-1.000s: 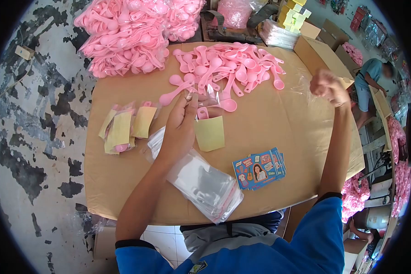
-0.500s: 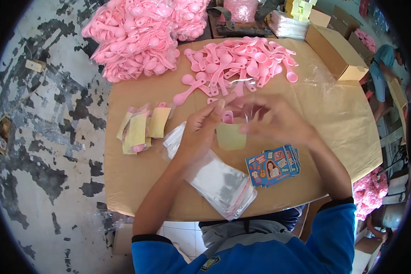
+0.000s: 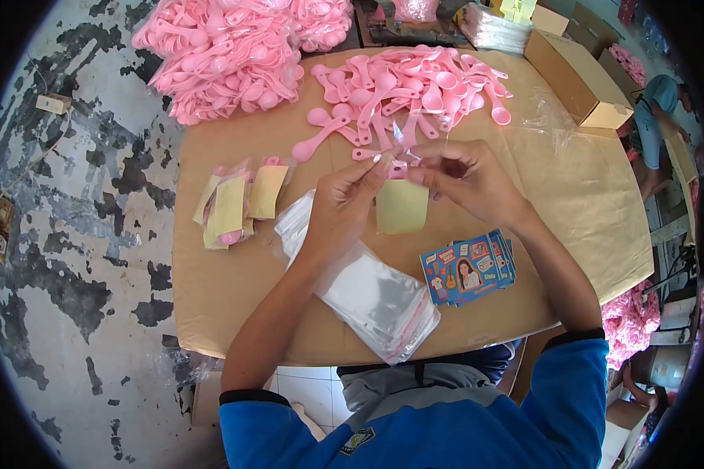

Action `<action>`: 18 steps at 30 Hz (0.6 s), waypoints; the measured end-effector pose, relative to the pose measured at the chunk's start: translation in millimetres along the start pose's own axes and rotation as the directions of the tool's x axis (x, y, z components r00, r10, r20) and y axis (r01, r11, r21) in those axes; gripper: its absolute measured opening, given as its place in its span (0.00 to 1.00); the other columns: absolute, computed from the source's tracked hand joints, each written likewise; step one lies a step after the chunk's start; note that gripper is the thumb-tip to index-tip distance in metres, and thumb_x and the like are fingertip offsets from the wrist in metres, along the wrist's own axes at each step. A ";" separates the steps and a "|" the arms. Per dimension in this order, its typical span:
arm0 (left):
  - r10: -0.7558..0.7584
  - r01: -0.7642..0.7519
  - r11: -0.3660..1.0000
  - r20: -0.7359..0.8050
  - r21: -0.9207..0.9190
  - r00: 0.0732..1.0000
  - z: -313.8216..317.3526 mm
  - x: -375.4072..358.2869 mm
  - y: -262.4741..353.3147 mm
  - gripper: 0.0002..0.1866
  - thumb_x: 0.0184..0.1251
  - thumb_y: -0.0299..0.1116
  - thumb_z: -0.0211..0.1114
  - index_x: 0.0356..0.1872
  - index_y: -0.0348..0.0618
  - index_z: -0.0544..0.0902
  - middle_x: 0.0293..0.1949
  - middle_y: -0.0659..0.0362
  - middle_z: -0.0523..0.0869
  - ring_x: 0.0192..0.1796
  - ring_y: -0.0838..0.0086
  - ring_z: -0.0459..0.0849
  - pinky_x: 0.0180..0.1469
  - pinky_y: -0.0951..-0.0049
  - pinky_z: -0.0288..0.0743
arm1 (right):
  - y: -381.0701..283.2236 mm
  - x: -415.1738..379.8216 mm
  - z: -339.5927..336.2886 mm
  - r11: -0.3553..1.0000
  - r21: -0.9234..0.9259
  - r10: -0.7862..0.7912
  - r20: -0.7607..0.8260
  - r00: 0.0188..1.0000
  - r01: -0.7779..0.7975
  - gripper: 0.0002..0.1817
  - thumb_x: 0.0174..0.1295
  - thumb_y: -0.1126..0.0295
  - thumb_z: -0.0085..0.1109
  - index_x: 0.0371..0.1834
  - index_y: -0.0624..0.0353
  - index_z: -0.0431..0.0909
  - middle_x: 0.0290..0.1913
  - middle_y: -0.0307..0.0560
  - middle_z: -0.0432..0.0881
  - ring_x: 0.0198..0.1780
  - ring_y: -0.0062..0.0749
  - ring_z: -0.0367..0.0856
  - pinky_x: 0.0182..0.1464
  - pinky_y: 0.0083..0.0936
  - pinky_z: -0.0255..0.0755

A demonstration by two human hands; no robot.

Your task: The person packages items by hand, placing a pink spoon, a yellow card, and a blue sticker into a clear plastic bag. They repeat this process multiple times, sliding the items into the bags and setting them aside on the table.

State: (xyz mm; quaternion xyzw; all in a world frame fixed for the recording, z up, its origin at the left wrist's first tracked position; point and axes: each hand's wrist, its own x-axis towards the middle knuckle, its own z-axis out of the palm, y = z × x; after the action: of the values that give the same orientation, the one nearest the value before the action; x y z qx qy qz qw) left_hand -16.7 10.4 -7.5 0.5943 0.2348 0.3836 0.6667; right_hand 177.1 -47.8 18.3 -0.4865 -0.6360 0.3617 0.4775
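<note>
Between both hands hangs a clear plastic bag (image 3: pixel 400 150) with a yellow card (image 3: pixel 402 207) and a bit of pink showing in it. My left hand (image 3: pixel 350 191) pinches the bag's left edge, and my right hand (image 3: pixel 465 178) pinches its right edge near the top. Below my left hand lies a stack of empty clear bags (image 3: pixel 375 293). Blue printed cards (image 3: pixel 469 270) are piled under my right hand. Loose pink spoons (image 3: pixel 414 86) are heaped beyond the hands. Several filled bags with yellow cards (image 3: pixel 231 205) rest at the left.
Large bags of pink spoons (image 3: pixel 227 59) stand at the back left of the brown-covered table (image 3: pixel 587 219). A cardboard box (image 3: pixel 577 78) sits at the back right. Another person (image 3: pixel 655 125) is at the far right, away from my hands.
My right hand has come closer to my left and now pinches the bag. The view has shifted slightly, so the table's items appear higher.
</note>
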 end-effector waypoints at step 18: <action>0.102 -0.194 0.893 0.238 0.407 0.966 -29.3 7.9 9.0 0.12 0.68 0.16 0.51 0.47 0.33 0.79 0.47 0.57 0.82 0.54 0.75 0.79 0.60 0.75 0.70 | 28.2 7.5 -21.8 0.909 -0.131 -0.380 0.133 0.916 0.396 0.16 0.51 0.91 0.54 0.37 0.61 0.84 0.38 0.44 0.86 0.46 0.34 0.82 0.53 0.31 0.72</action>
State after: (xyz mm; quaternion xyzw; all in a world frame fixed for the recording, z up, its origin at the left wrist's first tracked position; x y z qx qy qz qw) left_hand -36.5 34.6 -3.0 0.7790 0.1950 0.3080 0.5101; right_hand 205.2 -33.2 0.4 -0.3666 -0.7701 0.2338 0.4668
